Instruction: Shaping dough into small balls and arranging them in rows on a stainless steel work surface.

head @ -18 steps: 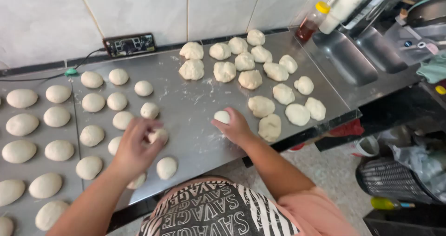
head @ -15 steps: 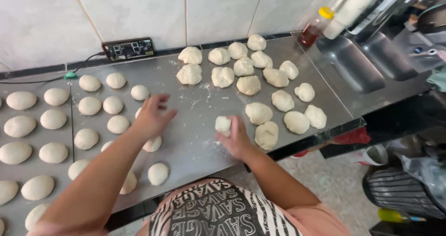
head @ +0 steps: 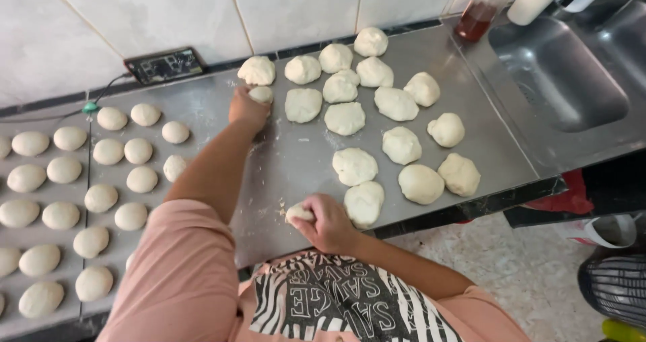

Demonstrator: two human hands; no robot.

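From the head view we look down on a steel counter (head: 296, 160) dusted with flour, our two bare hands at work on it.

Our left hand (head: 247, 110) is stretched away from us toward the back of the counter, fingers curled over a small dough piece (head: 261, 94) and gripping it. Just beyond this hand lies a rough dough lump (head: 256, 70), and past that the tiled wall, with a small digital scale (head: 163, 65) at its foot, up and to the left of the hand. To the right of the hand, rough dough portions (head: 344, 118) lie in loose rows, several of them touching. To the left sit smooth rounded dough balls (head: 138, 151), set apart in neat rows.

Our right hand (head: 328, 222) is close to our body, near the front edge of the counter, closed around a dough ball (head: 298, 213) that shows at its left side. Just right of this hand rests another rough portion (head: 364, 202), close to the front edge. Between the two hands runs a bare, floury strip of steel, the main open room on the counter. Far right of both hands, beyond the dough, the counter drops into a sink (head: 562, 73), with a bottle of dark liquid (head: 479, 13) at its back corner.
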